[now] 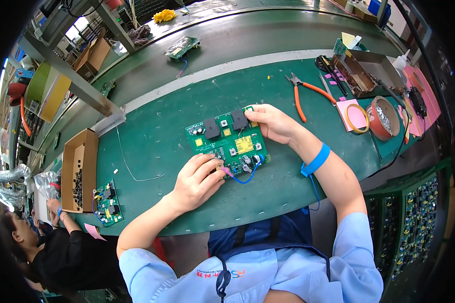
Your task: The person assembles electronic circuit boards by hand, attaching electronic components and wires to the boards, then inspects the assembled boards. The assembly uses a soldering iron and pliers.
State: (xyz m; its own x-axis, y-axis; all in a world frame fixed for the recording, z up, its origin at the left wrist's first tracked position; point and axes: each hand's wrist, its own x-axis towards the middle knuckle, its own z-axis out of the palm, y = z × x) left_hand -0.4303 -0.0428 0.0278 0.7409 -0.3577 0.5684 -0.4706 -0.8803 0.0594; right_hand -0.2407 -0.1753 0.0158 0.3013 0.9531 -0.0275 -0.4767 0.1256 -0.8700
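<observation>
Green tabletop (247, 81), one, spanning the middle; conveyor (227, 48), one, along its far side. Other person (76, 257), one, in a black top at near left.

Cardboard box (89, 171): one, on the left, small black parts (78, 187) inside, too many to count. Brown tray (356, 93): one, far right.

Circuit board (220, 144): one in the person's hands, over the middle of the tabletop. It lies between the two grips. Right grip (257, 118) is clamped on its far right corner. Left grip (221, 170) has its fingers drawn together, touching the near left edge; cannot tell whether they are clamped on anything. On the board: two black blocks (212, 129), three push buttons (224, 123), one large yellow square (244, 145), and one blue wire (249, 178) looping off the near edge, its pink end at the left fingertips.

Second board (109, 204), one, lies at near left, right of the cardboard box. Orange-handled pliers (297, 93), one pair, far right, jaws apart.

Round container (376, 129), one, right, holding silvery strands. Blue wrist strap (316, 160), one, on the person's right wrist.
</observation>
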